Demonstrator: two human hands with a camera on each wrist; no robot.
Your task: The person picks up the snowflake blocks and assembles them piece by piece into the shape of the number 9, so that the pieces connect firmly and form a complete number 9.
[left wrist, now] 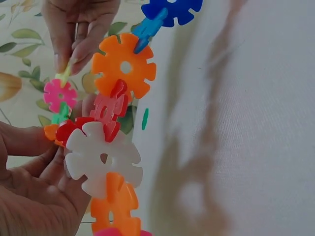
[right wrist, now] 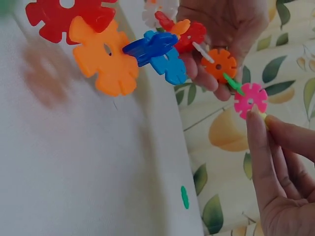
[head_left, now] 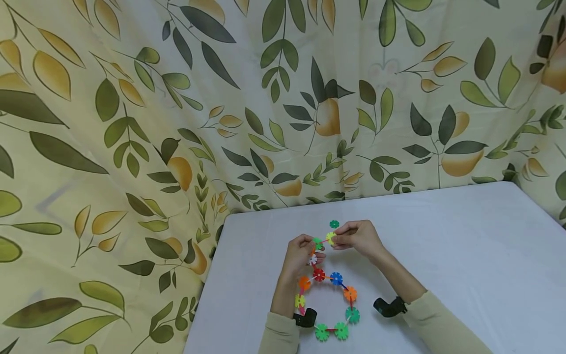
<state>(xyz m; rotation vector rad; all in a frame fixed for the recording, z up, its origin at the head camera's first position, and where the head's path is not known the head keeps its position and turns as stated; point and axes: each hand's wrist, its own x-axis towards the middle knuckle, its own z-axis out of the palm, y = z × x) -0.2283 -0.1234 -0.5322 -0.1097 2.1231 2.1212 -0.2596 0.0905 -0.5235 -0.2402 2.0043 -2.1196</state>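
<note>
A chain of slotted plastic flower discs (head_left: 319, 275) in several colours hangs between the two hands and forms a ring lower down. My left hand (head_left: 295, 256) grips the chain near its upper end, its thumb by a small orange disc (right wrist: 219, 65). From there a green disc (head_left: 318, 243) leads to a pink disc (right wrist: 251, 101). At the tip, my right hand (head_left: 360, 238) pinches a yellow disc (head_left: 330, 239) that is slotted against the pink one. White (left wrist: 103, 157), orange (left wrist: 124, 66) and blue discs (head_left: 336, 279) dangle below the left hand.
One loose green disc (head_left: 334, 224) lies on the white-covered table (head_left: 442, 246) just beyond the hands. A leaf-patterned curtain (head_left: 274, 123) stands behind and left of the table. Each wrist carries a black camera (head_left: 391, 307).
</note>
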